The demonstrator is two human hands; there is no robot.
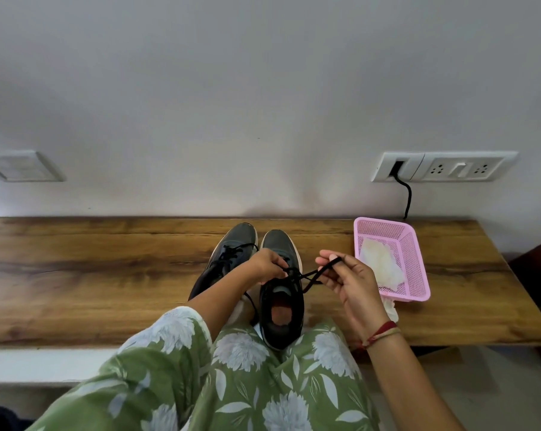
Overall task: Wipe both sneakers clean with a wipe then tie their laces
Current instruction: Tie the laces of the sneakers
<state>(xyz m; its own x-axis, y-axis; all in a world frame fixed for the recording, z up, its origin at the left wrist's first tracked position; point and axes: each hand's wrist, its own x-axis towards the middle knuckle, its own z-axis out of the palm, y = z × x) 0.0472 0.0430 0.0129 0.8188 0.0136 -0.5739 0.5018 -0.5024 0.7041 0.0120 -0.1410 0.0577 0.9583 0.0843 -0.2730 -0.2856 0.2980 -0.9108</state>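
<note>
Two dark grey sneakers with pale soles stand side by side on the wooden table (107,275), toes toward the wall. The left sneaker (228,253) has its laces lying loosely over the tongue. Over the right sneaker (283,309) both hands work the black laces (309,276). My left hand (267,264) pinches one lace end above the tongue. My right hand (348,281) holds the other lace end up and to the right, and the two strands cross between the hands. A crumpled white wipe (382,264) lies in the pink basket (415,244).
The pink mesh basket sits to the right of the sneakers, with another bit of white tissue (391,309) by its near corner. A black cable (407,197) runs from a wall socket panel (443,166) down behind the table. My green floral clothing fills the foreground.
</note>
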